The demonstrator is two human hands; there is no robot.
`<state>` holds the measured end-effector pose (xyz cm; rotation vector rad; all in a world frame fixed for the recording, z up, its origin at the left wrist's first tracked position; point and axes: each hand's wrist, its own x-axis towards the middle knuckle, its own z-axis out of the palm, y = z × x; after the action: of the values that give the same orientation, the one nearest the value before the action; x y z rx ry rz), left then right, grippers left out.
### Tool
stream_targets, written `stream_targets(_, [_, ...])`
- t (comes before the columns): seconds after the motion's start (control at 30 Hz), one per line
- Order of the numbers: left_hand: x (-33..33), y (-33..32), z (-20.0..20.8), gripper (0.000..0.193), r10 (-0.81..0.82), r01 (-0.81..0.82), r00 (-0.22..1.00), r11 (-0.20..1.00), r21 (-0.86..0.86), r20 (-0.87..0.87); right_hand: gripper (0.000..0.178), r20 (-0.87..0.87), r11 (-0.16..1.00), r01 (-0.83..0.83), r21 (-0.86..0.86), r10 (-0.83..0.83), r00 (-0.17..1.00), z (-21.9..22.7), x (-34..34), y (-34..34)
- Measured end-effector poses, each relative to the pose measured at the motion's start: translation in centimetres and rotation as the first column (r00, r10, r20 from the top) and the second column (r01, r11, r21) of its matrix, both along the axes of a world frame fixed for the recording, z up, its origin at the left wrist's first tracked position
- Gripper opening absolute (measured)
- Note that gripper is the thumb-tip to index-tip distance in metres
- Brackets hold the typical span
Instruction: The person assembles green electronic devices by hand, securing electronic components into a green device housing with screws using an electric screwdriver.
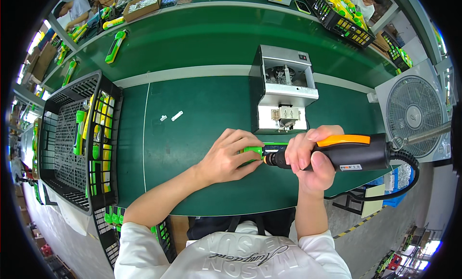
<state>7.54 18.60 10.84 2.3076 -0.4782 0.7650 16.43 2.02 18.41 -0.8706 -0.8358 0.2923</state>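
My left hand [229,155] is closed around a green-cased work light [251,154] lying on the green tabletop, with part of its dark body showing between my hands. In my right hand [314,156] is a black electric screwdriver [358,153] with an orange lever, held level and pointing left. Its tip meets or nearly touches the near end of the light beside my left fingertips; the exact contact is hidden. Behind my hands stands a grey metal screw feeder [285,91] with an open top bin.
A black plastic crate [72,144] with yellow and green lights is at the left. Two small white parts [177,116] lie on the table. A fan [413,110] stands at the right, near the screwdriver's cable [417,175]. A raised shelf [192,40] runs along the back.
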Motion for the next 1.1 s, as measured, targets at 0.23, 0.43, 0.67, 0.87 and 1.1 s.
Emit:
stream_targets(0.23, [0.0, 0.0, -0.5, 0.020, -0.016, 0.014, 0.998, 0.999, 0.040, 0.061, 0.030, -0.010, 0.999, 0.001, 0.044, -0.001, 1.000, -0.4, -0.1, -0.1])
stream_targets(0.43, [-0.1, 0.2, -0.3, 0.031, 0.027, -0.027, 1.000, 0.999, 0.042, 0.003, 0.029, -0.005, 0.997, 0.018, 0.079, -0.017, 1.000, -0.6, 0.0, 0.1])
stream_targets(0.67, [0.0, 0.5, -0.9, 0.031, 0.024, -0.020, 0.999, 0.994, 0.106, -0.031, 0.031, 0.026, 1.000, 0.029, 0.000, -0.029, 0.999, -0.7, 0.1, 0.1])
stream_targets(0.87, [0.1, 0.6, -1.1, 0.030, 0.029, -0.024, 0.999, 0.991, 0.131, -0.039, 0.031, 0.029, 0.999, 0.034, -0.019, -0.033, 0.999, -1.0, -0.1, 0.3])
stream_targets(1.1, [0.3, 0.7, -1.2, 0.030, -0.002, 0.003, 1.000, 0.991, 0.131, -0.010, 0.030, 0.020, 1.000, 0.016, -0.003, -0.016, 1.000, -2.1, -0.2, 0.6])
